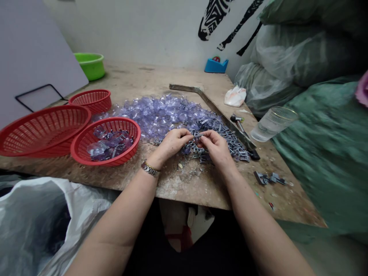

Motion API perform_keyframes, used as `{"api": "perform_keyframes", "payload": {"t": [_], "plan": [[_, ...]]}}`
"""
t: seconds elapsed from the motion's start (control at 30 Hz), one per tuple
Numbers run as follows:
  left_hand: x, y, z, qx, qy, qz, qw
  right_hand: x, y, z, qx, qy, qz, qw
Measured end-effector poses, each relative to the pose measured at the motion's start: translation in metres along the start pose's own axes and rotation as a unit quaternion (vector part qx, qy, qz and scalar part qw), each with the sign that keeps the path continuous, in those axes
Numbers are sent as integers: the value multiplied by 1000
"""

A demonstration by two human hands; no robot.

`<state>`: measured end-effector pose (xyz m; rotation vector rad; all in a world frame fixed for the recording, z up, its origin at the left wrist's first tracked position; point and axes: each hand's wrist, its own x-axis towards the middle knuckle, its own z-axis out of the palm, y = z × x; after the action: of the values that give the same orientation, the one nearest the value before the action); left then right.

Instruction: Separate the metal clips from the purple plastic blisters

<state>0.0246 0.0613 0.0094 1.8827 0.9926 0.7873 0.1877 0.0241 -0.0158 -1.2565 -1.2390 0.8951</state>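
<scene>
My left hand [176,142] and my right hand [216,147] meet over the near edge of a heap, thumbs and fingers pinched around one small grey plastic part [197,136]. Its exact shape is largely covered by my fingertips. Behind my hands spreads a pile of clear purple-tinted plastic pieces [161,111]. To the right of it lie many small dark grey plastic parts [230,140], some of them under my right hand. A red basket [135,147] left of my left hand holds several clear pieces with grey parts among them.
More red baskets [43,128] and a green basin [99,67] stand at the left. A bent metal strip [212,105] borders the pile. A glass of water [268,124], blue tape dispenser [216,66] and loose grey pieces [268,178] sit rightward. Green sacks [322,153] crowd the table's right edge.
</scene>
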Motion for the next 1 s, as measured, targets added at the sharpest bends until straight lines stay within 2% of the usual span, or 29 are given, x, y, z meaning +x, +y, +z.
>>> {"api": "perform_keyframes", "payload": {"t": [0.33, 0.6, 0.7, 0.87, 1.0], "plan": [[-4, 8, 1, -94, -35, -23, 995, -5, -5, 4, -14, 38, -2, 999], [-3, 6, 2, -61, -32, 0, 998, -4, -4, 3, -18, 11, -17, 1000], [-1, 3, 5, -26, -5, 32, 999, -4, -3, 4, 3, 7, -22, 1000], [1, -1, 9, 93, 53, 134, 985, -4, -4, 3, 12, 18, -32, 999], [1, 0, 9, 97, 52, 137, 984, -4, -6, 2, 15, 22, -54, 998]]}}
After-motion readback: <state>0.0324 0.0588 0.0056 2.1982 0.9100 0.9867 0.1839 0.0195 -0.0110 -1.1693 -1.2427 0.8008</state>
